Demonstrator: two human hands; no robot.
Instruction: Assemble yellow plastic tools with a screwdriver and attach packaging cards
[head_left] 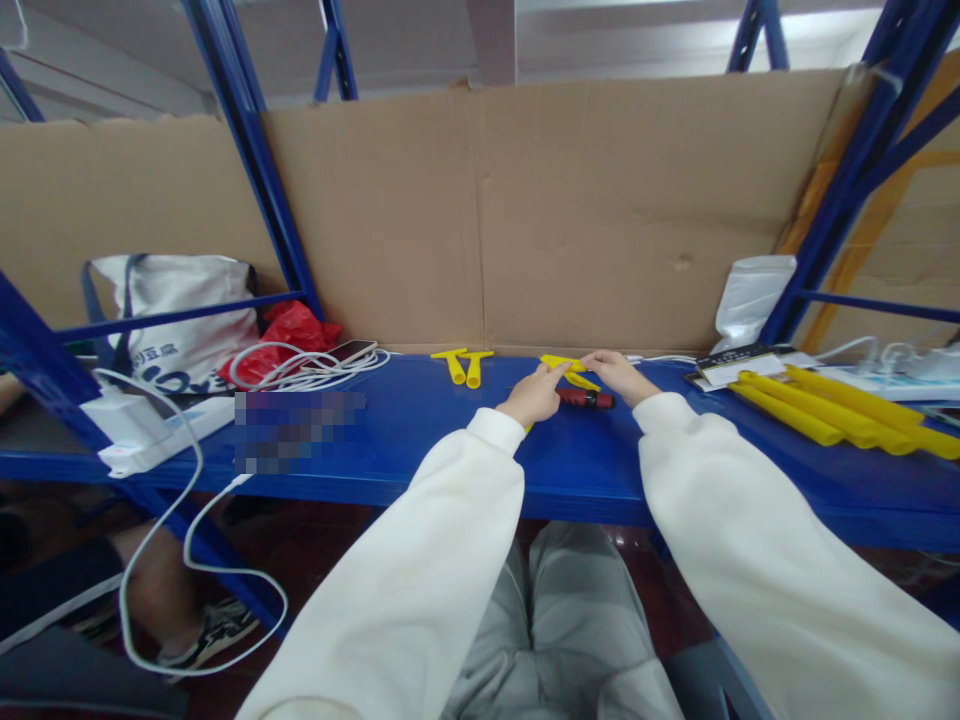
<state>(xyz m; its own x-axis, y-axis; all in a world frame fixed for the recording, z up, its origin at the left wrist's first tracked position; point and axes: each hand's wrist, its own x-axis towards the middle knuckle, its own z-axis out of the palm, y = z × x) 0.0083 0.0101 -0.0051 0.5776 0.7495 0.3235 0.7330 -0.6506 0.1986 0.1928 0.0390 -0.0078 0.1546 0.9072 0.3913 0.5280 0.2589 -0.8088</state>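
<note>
My left hand (531, 394) is closed around a yellow T-shaped plastic piece (559, 362), and a bit of yellow shows below the palm. At the right end of its crossbar, the fingers of my right hand (616, 374) pinch the same piece. Just under my fingers lies another small yellow piece (582, 382), partly covered. A screwdriver (591, 399) with a red and black handle rests on the blue table (442, 440) between my hands. Two more yellow T-shaped pieces (473, 370) lie side by side to the left, near the cardboard.
Several yellow tubes (832, 415) lie at the right, beside papers and a white pouch (754, 295). Leftward are a power strip (161, 440), coiled white cable (315, 368), a red bag (296, 330) and a cloth bag (176, 300). Cardboard (585, 220) stands behind. Another person's leg shows lower left.
</note>
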